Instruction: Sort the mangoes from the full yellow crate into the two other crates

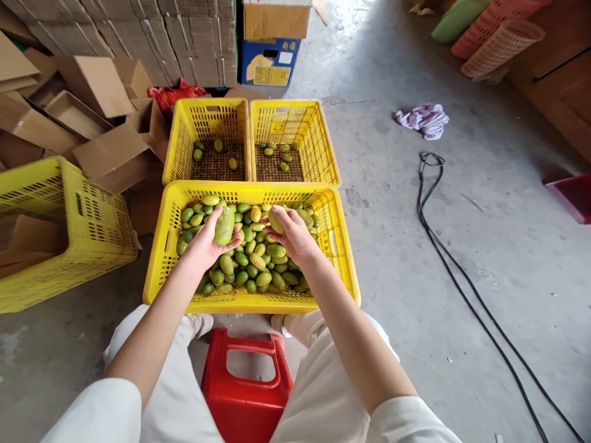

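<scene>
My left hand (209, 242) is closed around a pale green mango (225, 226), its fingertips showing below the fruit. Another green mango (277, 219) sits in my right hand (293, 233), gripped between thumb and fingers. Both hands are raised over a wide yellow crate (252, 299). Inside it lie several green and yellowish mangoes (257, 262), loosely heaped; my hands and forearms hide part of the heap.
Two smaller yellow crates (210, 103) (286, 104) stand behind, each with several fruits at the bottom. A red stool (247, 394) is between my legs. Another yellow crate (99, 215) and cardboard boxes (113, 151) lie left. A black cable (455, 271) and crumpled cloth (423, 120) are right.
</scene>
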The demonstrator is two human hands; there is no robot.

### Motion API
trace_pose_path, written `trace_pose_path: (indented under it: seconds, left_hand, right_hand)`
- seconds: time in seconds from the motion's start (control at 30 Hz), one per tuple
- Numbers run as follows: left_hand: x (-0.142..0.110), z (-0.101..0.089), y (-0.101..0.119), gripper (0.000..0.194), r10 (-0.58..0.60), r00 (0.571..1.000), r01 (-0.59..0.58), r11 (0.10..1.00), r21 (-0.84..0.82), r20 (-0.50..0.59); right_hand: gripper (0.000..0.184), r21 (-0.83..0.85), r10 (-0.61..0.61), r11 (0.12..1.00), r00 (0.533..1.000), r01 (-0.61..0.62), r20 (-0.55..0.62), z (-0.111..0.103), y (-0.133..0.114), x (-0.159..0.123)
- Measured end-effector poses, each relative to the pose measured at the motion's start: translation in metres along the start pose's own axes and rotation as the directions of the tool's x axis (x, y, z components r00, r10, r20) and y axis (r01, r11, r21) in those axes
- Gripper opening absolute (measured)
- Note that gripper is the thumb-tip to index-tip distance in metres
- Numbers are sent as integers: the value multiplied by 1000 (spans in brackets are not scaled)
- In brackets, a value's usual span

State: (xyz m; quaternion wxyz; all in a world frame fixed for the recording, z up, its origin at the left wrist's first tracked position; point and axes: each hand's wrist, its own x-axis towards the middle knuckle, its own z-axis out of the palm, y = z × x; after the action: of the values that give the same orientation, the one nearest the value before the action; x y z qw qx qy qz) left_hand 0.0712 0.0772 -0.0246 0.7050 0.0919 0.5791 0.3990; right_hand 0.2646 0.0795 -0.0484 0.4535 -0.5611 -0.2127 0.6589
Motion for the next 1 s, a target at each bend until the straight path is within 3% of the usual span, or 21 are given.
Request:
trace_pose_path:
  seconds: [0.1, 0.27, 0.4, 0.53, 0.73, 1.0]
  left_hand:
    - [0, -1, 0, 29, 45, 999, -44, 998, -50, 7]
    - [2, -3, -4, 26, 124, 992, -125, 991, -41, -34]
    - [-1, 0, -4, 25, 153, 988, -153, 988, 19, 14]
    - [-6, 6, -3, 21, 137, 990, -136, 990, 41, -40]
    - [-3, 7, -1, 39, 68, 997, -66, 997, 41, -42]
    - [-7, 4, -2, 18, 134, 989, -139, 986, 95, 58]
  right_hand:
    - [46, -10, 0, 1000, 1000, 0, 13, 0, 0, 3]
    - [33, -19, 53, 998, 999, -53, 12, -2, 2, 7]
    - [36, -34, 78, 996, 996, -77, 49, -3, 1, 4]
    - [42, -23, 70, 997, 996, -69, 61, -3, -3, 1]
    - [36, 11, 46, 999, 998, -47, 45, -2, -3, 4]
    - [33, 36, 66, 997, 997, -65, -33, -1, -3, 3]
